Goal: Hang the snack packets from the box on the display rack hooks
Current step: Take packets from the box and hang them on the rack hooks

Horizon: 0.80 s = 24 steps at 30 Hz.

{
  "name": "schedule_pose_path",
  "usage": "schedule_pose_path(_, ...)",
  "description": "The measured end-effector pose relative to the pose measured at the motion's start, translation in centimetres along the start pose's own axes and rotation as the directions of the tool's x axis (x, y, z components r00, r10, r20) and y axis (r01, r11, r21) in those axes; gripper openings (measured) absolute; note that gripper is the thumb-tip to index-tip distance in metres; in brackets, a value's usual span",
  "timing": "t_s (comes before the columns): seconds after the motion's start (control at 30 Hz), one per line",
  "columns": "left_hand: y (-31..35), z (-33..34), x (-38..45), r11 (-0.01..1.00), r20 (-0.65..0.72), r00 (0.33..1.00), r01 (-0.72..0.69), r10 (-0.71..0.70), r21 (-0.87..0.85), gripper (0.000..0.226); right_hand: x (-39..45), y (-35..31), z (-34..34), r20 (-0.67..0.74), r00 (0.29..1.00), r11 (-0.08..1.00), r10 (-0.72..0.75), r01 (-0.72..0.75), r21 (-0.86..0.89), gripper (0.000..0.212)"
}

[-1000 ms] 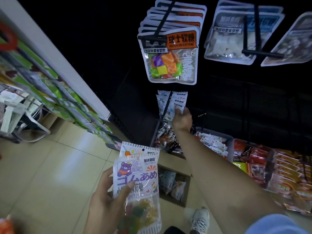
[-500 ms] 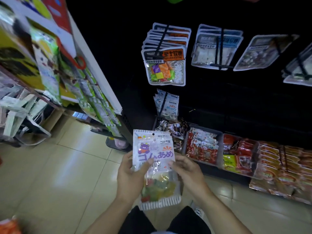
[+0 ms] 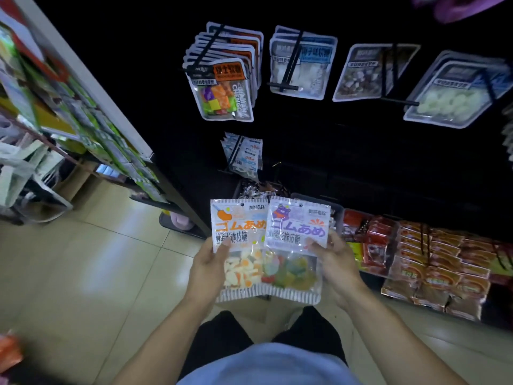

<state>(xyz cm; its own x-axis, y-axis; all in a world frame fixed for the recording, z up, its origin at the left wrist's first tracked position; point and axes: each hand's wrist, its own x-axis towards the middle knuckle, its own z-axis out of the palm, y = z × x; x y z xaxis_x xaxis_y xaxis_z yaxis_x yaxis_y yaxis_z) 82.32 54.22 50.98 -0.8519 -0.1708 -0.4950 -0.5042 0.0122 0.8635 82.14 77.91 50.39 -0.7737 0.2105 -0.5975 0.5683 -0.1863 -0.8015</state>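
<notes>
The person holds two gummy packets side by side low in the middle of the view, both upright with their printed headers toward the rack and their clear candy windows toward the body. The left hand (image 3: pixel 206 269) pinches the orange-lettered packet (image 3: pixel 240 247) at its left edge, thumb across the front, fingers hidden behind. The right hand (image 3: pixel 334 266) grips the purple-lettered packet (image 3: pixel 295 250) at its right edge, thumb on the front; this packet overlaps the inner edge of the orange one. Each packet's long axis runs near to far, and a small hang hole shows at the top of each header, so the far end is the end that must meet a hook. The likely target, the low hook (image 3: pixel 236 148) already carrying a few pale blue-and-white packets (image 3: pixel 245 157), lies farther away and slightly left of the two packets, roughly above the orange one. It points out toward the viewer, so a header hole would be threaded by moving the packet up and away along that line. The left hand looks nearer that hook. Higher hooks with fuller rows hang well beyond, and trays of red and orange snacks (image 3: pixel 416 254) sit to the right. The box named in the task cannot be made out.
</notes>
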Motion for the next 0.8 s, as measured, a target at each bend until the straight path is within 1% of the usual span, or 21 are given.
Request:
schedule_pose_path(0.03, 0.0, 0.2, -0.3, 1.000, -0.023, 1.000, 0.012, -0.013, -0.019, 0.020, 0.2, -0.2, -0.9, -0.008, 1.000, 1.000, 0.000, 0.000, -0.018, 0.025)
schedule_pose_path(0.1, 0.0, 0.3, -0.6, 0.998, -0.026, 0.999, 0.042, -0.044, -0.047, 0.019, 0.4, -0.8, -2.2, -0.048, 0.999, 0.999, 0.003, -0.005, -0.038, 0.024)
schedule_pose_path(0.17, 0.1, -0.1, -0.7, 0.997, -0.011, 0.998, 0.063, -0.064, -0.054, 0.020, 0.5, -1.1, -2.8, -0.078, 0.996, 0.994, -0.043, 0.034, -0.106, 0.022)
schedule_pose_path(0.27, -0.1, -1.5, 0.3, 0.998, 0.038, 0.997, 0.064, -0.064, -0.007, 0.016, 0.4, -0.9, -2.4, -0.101, 0.986, 0.967, -0.130, 0.103, -0.232, 0.018)
schedule_pose_path(0.3, 0.0, -2.0, 0.7, 0.998, 0.059, 0.997, 0.055, -0.056, 0.018, 0.015, 0.4, -0.6, -1.9, -0.113, 0.983, 0.956, -0.144, 0.109, -0.271, 0.014)
schedule_pose_path(0.33, 0.1, -2.5, 1.1, 0.998, 0.081, 0.995, 0.047, -0.050, 0.037, 0.014, 0.5, -0.4, -1.2, -0.125, 0.978, 0.946, -0.167, 0.123, -0.300, 0.006)
schedule_pose_path(0.37, 0.2, -3.1, 1.5, 0.998, 0.096, 0.994, 0.041, -0.046, 0.054, 0.014, 0.4, -0.2, -0.5, -0.140, 0.973, 0.934, -0.186, 0.131, -0.333, 0.008)
schedule_pose_path(0.43, 0.5, -4.3, 2.3, 0.996, 0.120, 0.992, 0.024, -0.034, 0.082, 0.014, 0.8, 0.5, 0.9, -0.145, 0.966, 0.924, -0.215, 0.153, -0.350, 0.041)
schedule_pose_path(0.47, 0.6, -4.9, 2.7, 0.996, 0.126, 0.991, 0.023, -0.033, 0.083, 0.014, 1.0, 0.8, 1.5, -0.148, 0.962, 0.919, -0.230, 0.164, -0.359, 0.054)
schedule_pose_path(0.5, 0.8, -5.5, 3.1, 0.997, 0.133, 0.990, 0.023, -0.034, 0.080, 0.015, 1.3, 1.1, 2.2, -0.155, 0.959, 0.910, -0.239, 0.166, -0.380, 0.059)
schedule_pose_path(0.63, 0.9, -7.8, 4.7, 0.994, 0.186, 0.982, -0.007, -0.015, 0.112, 0.016, 3.9, 2.4, 4.5, -0.160, 0.944, 0.858, -0.287, 0.179, -0.482, 0.069)
schedule_pose_path(0.67, 0.8, -8.2, 5.1, 0.994, 0.199, 0.980, -0.013, -0.010, 0.113, 0.016, 4.8, 2.7, 4.7, -0.161, 0.949, 0.858, -0.269, 0.160, -0.489, 0.065)
schedule_pose_path(0.77, 1.1, -9.1, 5.6, 0.992, 0.208, 0.978, -0.031, 0.005, 0.124, 0.015, 6.7, 2.3, 6.0, -0.132, 0.960, 0.842, -0.245, 0.143, -0.520, 0.031)
schedule_pose_path(0.8, 1.1, -9.3, 5.7, 0.992, 0.202, 0.979, -0.032, 0.006, 0.123, 0.015, 7.2, 2.1, 6.5, -0.114, 0.963, 0.826, -0.245, 0.146, -0.545, 0.025)
